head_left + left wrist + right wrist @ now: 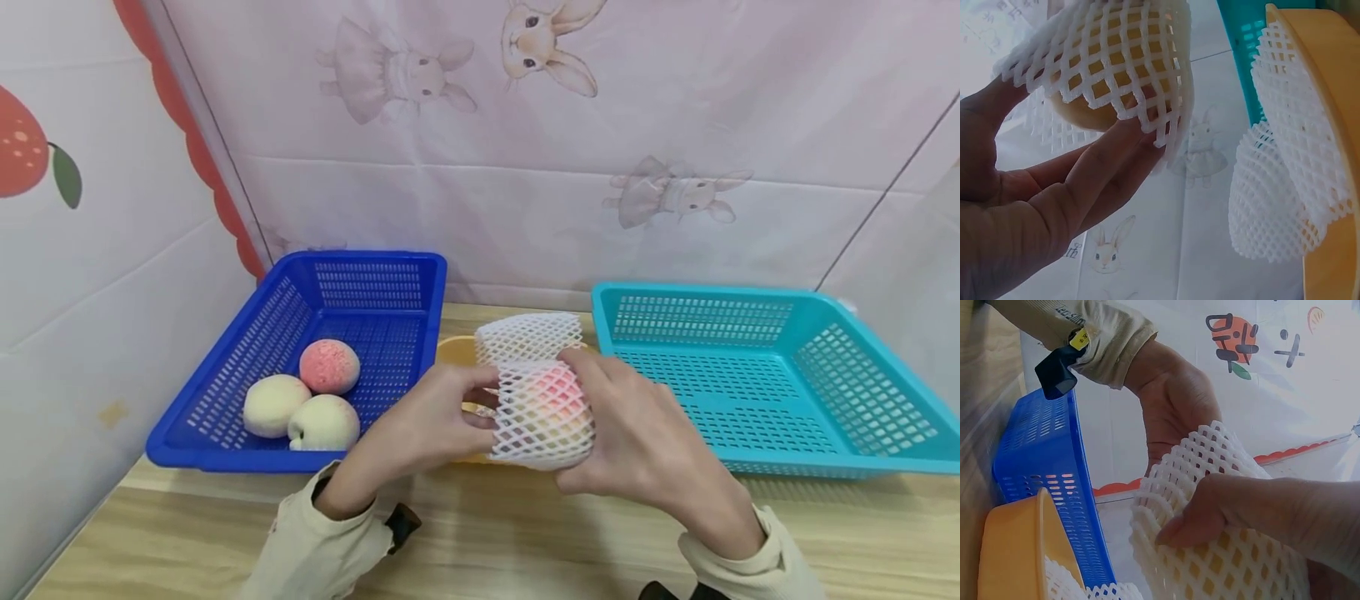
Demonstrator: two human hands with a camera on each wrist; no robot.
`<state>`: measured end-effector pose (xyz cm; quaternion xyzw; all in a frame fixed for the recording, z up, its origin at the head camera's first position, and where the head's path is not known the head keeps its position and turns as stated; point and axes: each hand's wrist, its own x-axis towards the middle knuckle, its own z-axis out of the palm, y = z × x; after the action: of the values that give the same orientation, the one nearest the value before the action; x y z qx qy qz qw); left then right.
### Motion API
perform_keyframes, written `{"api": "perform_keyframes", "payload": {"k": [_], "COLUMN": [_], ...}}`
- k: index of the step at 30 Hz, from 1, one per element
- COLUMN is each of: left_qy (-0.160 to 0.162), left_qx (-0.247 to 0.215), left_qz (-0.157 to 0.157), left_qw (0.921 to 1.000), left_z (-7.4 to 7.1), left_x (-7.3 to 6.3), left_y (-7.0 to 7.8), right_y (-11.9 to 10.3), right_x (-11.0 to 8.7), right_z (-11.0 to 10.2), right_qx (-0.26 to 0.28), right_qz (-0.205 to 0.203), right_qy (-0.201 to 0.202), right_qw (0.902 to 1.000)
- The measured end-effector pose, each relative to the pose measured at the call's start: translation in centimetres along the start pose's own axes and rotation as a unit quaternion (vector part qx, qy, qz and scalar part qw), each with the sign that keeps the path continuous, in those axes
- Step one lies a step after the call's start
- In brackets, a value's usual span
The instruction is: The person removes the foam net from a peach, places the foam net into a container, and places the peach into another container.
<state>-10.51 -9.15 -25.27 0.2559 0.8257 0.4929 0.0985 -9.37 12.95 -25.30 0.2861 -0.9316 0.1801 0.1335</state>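
A pink and cream peach (558, 400) sits inside a white foam net sleeve (517, 421), held up above the table between both hands. My right hand (637, 425) grips the netted peach from the right, its thumb pressing on the mesh in the right wrist view. At the sleeve's left edge, my left hand (442, 417) holds the net's open rim with thumb and fingers spread around it. The left wrist view shows the peach's pale underside (1085, 112) through that opening. Behind the hands, more foam nets (528, 337) stick out of a yellow container (453, 352).
To the left stands a blue basket (217, 457) with three peaches (325, 423) in it. A teal basket (750, 417) is on the right. Both rest on a wooden table (525, 542), with a rabbit-print curtain (480, 208) behind.
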Motion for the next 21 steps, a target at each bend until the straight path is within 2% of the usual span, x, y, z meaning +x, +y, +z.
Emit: {"api": "perform_keyframes", "payload": {"k": [4,14,16,21], "left_qy": [-0.007,0.008,0.011,0.022], "left_qx": [0.034,0.095,0.089,0.052], "left_qz": [0.008,0.037,0.034,0.005], "left_qw": [0.9994,0.9948,0.9954,0.9984], "left_z": [0.3,1.0,1.1,1.1], "left_x": [0.2,0.5,0.6,0.6], "left_y": [-0.2,-0.7,-0.7,-0.6], "right_y": [0.1,0.1,0.1,0.0], "right_x": [0.0,0.0,0.0,0.0], "right_z": [0.1,0.3,0.3,0.2], "right_qx": [-0.007,-0.011,-0.012,-0.009], "right_qz": [-0.006,-0.013,-0.015,-0.012], "right_qy": [0.002,0.008,0.01,0.009], "right_qw": [1.0,0.9998,0.9998,0.9999]}}
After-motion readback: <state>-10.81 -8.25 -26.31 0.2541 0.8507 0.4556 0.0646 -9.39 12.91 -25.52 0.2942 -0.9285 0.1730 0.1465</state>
